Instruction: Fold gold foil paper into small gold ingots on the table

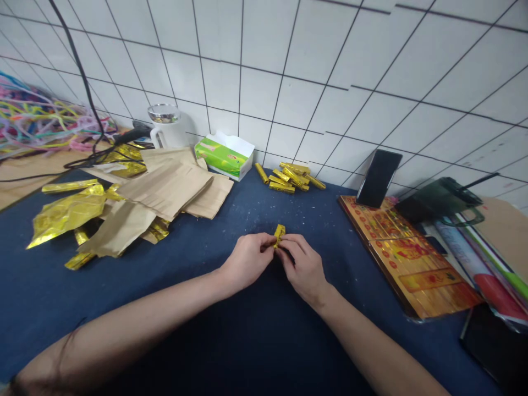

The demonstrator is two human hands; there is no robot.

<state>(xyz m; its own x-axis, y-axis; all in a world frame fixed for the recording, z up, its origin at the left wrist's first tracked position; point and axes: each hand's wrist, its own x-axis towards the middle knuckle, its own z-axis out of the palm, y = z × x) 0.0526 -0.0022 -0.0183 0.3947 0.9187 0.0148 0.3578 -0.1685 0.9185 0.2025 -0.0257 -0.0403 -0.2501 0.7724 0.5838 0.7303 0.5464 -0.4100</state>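
A small folded strip of gold foil paper [279, 234] stands between my two hands, above the dark blue table. My left hand [248, 258] pinches its lower left side with thumb and fingertips. On the other side my right hand [304, 269] grips its lower end, fingers bent and close together. The fingers cover the lower part of the strip. Beyond my hands, near the wall, lies a pile of several similar gold foil rolls [293, 177]. To the left are loose gold foil sheets [70, 212] mixed with brown paper pieces [163, 184].
A green tissue pack [225, 155] and a white mug [170, 132] stand by the tiled wall. At right, a phone [378, 177] leans upright on a stack of red-gold printed paper [412, 256], beside a dark green cup [437, 201]. Colourful fuzzy stems [45, 118] and a black cable [78, 60] are at left.
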